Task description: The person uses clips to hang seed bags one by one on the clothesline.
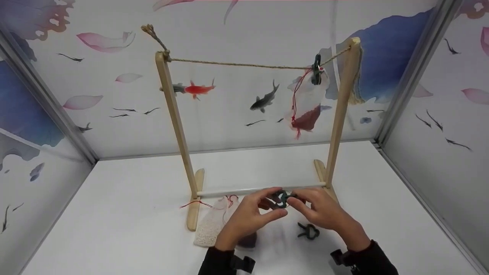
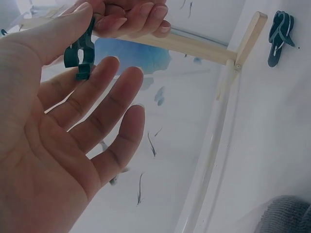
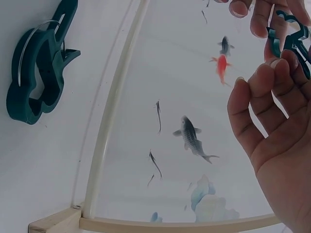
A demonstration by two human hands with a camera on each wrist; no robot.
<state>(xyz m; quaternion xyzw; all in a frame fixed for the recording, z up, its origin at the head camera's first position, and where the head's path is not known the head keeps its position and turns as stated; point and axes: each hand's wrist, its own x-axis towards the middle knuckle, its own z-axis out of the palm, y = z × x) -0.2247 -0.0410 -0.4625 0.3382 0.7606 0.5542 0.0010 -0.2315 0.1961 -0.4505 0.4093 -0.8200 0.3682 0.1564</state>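
Note:
A dark green spring clip [image 1: 282, 199] is held between my two hands over the table, in front of the wooden rack. My right hand [image 1: 324, 210] pinches its handle end with thumb and fingertips. My left hand [image 1: 248, 214] holds the other end between thumb and index finger, while its remaining fingers are spread in the left wrist view. A second green clip [image 1: 308, 231] lies on the table below the right hand; its wire spring shows in the right wrist view. A drawstring bag with pale grains [image 1: 208, 231] lies left of the left hand, partly hidden by it.
The wooden rack [image 1: 177, 126] carries a rope [image 1: 237, 65] between its posts. A green clip [image 1: 316, 72] holds a drawstring bag with reddish contents [image 1: 306, 118] on the rope's right part. A dark bundle [image 1: 248, 240] shows beneath the left wrist. Printed panels surround the white table [image 1: 126, 214].

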